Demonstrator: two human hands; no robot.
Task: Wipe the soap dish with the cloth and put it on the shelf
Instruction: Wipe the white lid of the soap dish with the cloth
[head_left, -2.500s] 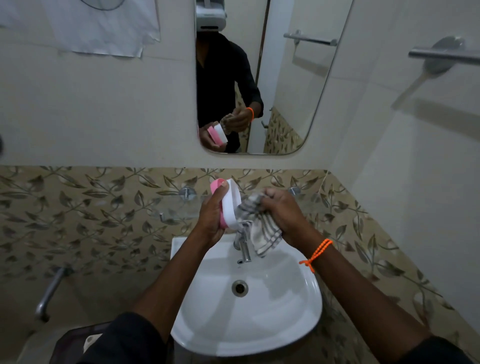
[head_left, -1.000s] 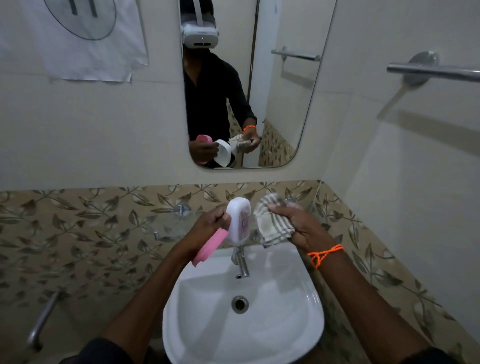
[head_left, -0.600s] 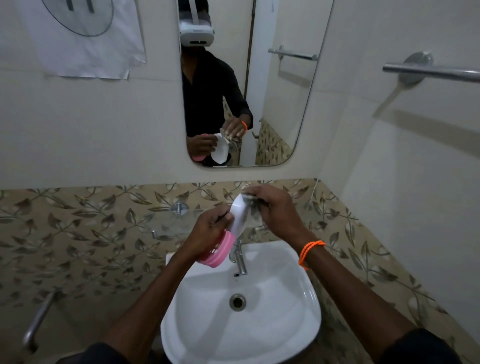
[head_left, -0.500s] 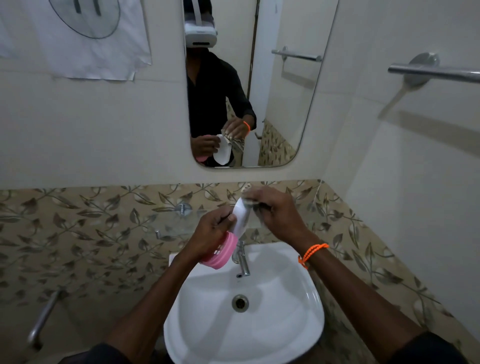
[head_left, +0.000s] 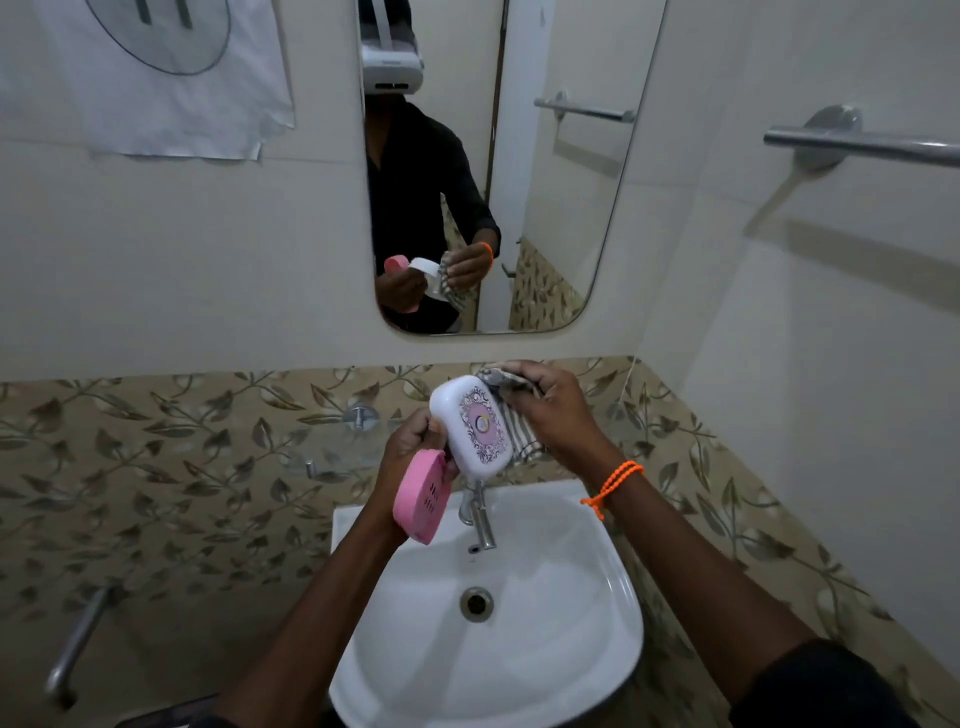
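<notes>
- Sink (head_left: 597, 639) nearest, white, under both forearms; tap (head_left: 480, 519) at its back edge, just below the hands; nothing lying in the bowl
- Left hand (head_left: 410, 452) grips the soap dish, fingers curled round where the two halves meet; pink base (head_left: 422, 499) now hangs open, tipped down twd the tap; half a sec ago it was tucked under the hand, so the dish has swung wider apart
- White lid (head_left: 472, 428) has turned too; was edge-on, now its printed top faces the camera
- Right hand (head_left: 545, 410) just behind the lid, fingers bunched and pinching the striped cloth (head_left: 511, 415); cloth pressed vs the lid's right edge and far side, where before it sat up at the lid's top
- Read: wiping in progress, prob. working round the lid; pink half looks next; no move to put it away yet
- Glass shelf (head_left: 332, 457) on the leaf-tile wall, left of the hands; faint, edges hard to trace
- Mirror (head_left: 561, 208) beyond; shows cloth against the lid
</notes>
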